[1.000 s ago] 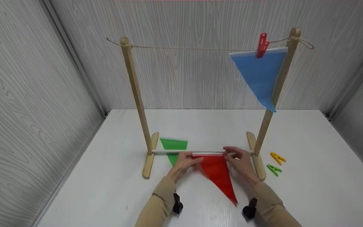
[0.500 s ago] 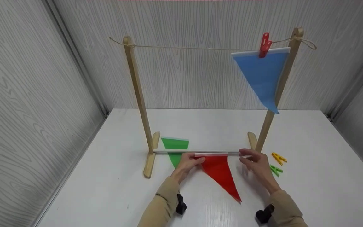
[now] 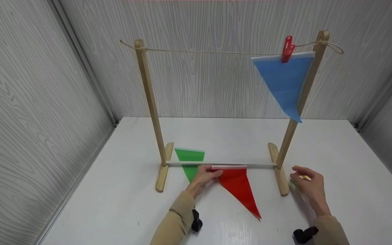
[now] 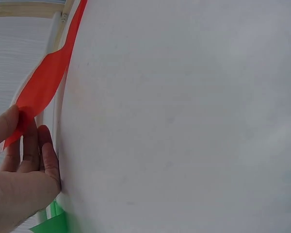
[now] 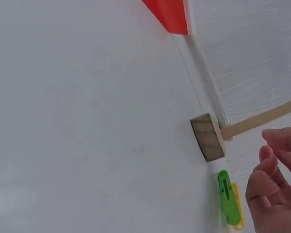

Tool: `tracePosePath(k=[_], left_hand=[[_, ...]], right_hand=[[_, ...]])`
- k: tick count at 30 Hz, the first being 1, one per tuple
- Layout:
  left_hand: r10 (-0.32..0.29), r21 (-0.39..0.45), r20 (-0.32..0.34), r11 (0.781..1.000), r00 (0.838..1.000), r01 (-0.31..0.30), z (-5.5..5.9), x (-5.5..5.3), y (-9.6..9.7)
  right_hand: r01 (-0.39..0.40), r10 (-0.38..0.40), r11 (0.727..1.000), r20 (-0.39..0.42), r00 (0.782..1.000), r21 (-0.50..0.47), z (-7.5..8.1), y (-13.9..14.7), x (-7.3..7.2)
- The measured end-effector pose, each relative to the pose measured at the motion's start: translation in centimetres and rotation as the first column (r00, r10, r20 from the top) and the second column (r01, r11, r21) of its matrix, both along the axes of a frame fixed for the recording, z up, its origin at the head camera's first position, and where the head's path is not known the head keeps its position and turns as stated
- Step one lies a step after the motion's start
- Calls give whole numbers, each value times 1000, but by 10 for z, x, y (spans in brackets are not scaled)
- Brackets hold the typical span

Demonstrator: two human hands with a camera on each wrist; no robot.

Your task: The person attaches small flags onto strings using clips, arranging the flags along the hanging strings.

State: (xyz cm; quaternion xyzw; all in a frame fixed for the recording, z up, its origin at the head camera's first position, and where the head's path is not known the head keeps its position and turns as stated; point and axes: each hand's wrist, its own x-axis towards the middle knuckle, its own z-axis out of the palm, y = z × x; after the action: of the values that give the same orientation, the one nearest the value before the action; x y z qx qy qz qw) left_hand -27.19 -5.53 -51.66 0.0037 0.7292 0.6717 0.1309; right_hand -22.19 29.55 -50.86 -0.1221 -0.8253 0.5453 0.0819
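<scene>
My left hand (image 3: 202,177) pinches a red triangular flag (image 3: 238,183) at the left end of its white top edge. The flag's point slants down to the right. In the left wrist view the thumb (image 4: 5,124) presses on the cloth, with the fingers behind it. My right hand (image 3: 311,186) is over at the right, bent fingers parted and nothing between them. It partly covers a green clothespin (image 5: 228,196) and a yellow clothespin (image 5: 235,191), which lie beside each other just past the fingers in the right wrist view.
A wooden stand has two posts (image 3: 150,102) joined by a white bottom rod (image 3: 223,163). Twine (image 3: 196,52) runs between the post tops. A red clothespin (image 3: 287,51) fastens a blue flag (image 3: 281,80) to it. A green flag (image 3: 190,155) lies under the rod at left.
My right hand has let go of the red flag's right corner and moved right, past the stand's foot to the clothespins. My left hand keeps its pinch on the flag.
</scene>
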Motion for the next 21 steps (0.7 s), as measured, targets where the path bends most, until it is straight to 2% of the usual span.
tracePosePath(k=[3, 6, 9, 12, 16, 21], left_hand=[[3, 1, 8, 1000, 1000, -3, -1, -1, 0], [6, 5, 3, 1000, 1000, -6, -2, -2, 0], [11, 15, -11, 1000, 1000, -11, -2, -2, 1], [16, 17, -23, 1000, 1000, -15, -2, -2, 1], [13, 10, -17, 1000, 1000, -13, 0, 0, 1], [9, 12, -17, 1000, 1000, -8, 0, 1, 1]], right_hand=[[107, -107, 994, 30, 994, -1, -3, 6, 2], [148, -149, 989, 63, 987, 8, -5, 12, 4], [131, -132, 991, 83, 988, 14, -8, 18, 5], [81, -84, 996, 123, 989, 23, -11, 24, 6], [23, -27, 999, 207, 978, 23, -14, 29, 6], [-19, 16, 1000, 258, 966, 9, -16, 34, 7]])
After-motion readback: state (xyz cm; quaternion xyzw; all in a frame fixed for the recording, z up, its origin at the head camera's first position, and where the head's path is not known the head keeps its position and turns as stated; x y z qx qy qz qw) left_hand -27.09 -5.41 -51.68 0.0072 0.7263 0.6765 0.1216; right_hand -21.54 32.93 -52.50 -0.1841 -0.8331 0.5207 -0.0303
